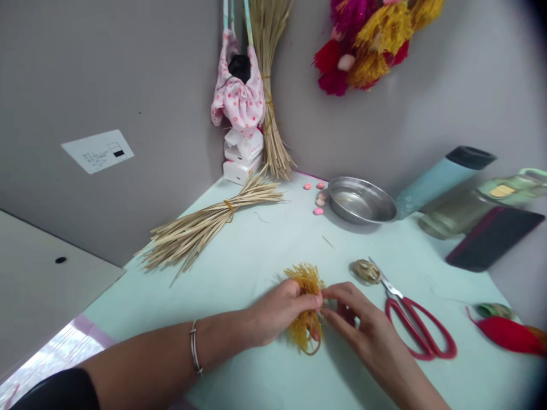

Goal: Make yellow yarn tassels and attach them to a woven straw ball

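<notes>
The left hand (276,313) is clamped on the yellow tassel (307,279), with the thumb pressed across its middle; the tassel is held just above the pale table (256,250), near its front. The right hand (367,322) has thumb and forefinger close together at the tassel's right side; whether a strand is pinched between them cannot be told.

Probable faults and causes:

- Slippage: if the left thumb eases, the loose yarn may spread and the bundle lose its waist.
- Snagging: a curved loop (314,348) protrudes at the lower end—a finger catching it could draw strands out.
- Uneven tension: a hard pull from the right side could skew the bundle within the grip.
- Collision: the red-handled scissors (395,291) lie just beside the right hand, blades slightly parted; a wide outward sweep could knock them or the tan coil (368,272) beside the blades.
</notes>
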Motion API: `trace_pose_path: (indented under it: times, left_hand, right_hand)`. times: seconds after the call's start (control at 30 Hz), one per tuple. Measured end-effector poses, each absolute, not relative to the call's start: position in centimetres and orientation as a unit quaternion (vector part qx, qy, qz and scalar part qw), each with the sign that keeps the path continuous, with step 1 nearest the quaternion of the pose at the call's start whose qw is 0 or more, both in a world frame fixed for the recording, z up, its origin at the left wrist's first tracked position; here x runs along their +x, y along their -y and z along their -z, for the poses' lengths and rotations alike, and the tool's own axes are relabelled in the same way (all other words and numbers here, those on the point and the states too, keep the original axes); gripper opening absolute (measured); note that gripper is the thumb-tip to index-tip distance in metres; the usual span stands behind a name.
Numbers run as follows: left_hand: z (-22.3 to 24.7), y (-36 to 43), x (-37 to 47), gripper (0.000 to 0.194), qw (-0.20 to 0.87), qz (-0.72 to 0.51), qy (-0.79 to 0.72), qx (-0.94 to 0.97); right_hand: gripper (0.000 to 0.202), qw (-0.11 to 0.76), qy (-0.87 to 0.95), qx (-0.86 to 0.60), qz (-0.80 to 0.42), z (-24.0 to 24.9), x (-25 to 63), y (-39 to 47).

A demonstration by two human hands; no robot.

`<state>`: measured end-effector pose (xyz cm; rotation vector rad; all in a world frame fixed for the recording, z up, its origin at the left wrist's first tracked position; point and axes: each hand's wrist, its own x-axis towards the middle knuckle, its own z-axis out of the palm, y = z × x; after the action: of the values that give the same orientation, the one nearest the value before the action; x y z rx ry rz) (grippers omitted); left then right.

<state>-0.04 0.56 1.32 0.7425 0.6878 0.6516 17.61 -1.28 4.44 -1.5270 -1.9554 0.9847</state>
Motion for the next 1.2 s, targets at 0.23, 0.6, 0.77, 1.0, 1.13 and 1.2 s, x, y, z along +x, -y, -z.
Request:
trace_pose_path:
  times: [0.23, 0.6, 0.77, 1.0, 1.13, 1.2]
  left_hand:
    - [-1.3, -0.5, -0.1, 0.033, 0.836, -0.297, -0.288, 0.362]
    - [-1.7, -0.5, -0.1, 0.035, 0.841, -0.304, -0.288, 0.342]
    - [-1.6, -0.6, -0.1, 0.035, 0.833, -0.330, -0.280, 0.344]
    - [-1.7, -0.8, -0.1, 0.036, 0.812, -0.356, -0.333, 0.319]
    - [-1.7, -0.7, -0.1, 0.031, 0.817, -0.355, -0.308, 0.335]
    - [-1.7, -0.6, -0.1, 0.029, 0.818, -0.348, -0.290, 0.354]
  right_hand:
    - [0.036, 0.219, 0.545, -0.585, -0.560, -5.6, 18.0, 1.0]
    - [0.033, 0.394, 0.450, -0.598, -0.533, -4.4, 17.9, 1.1]
    - [0.029, 0.270, 0.588, -0.543, -0.535, -4.6, 17.4, 1.4]
    - [0.030, 0.278, 0.577, -0.573, -0.510, -4.5, 17.5, 1.3]
    - [0.041, 0.249, 0.594, -0.553, -0.529, -4.7, 17.2, 1.5]
    - [0.045, 0.218, 0.612, -0.540, -0.535, -4.8, 16.8, 1.5]
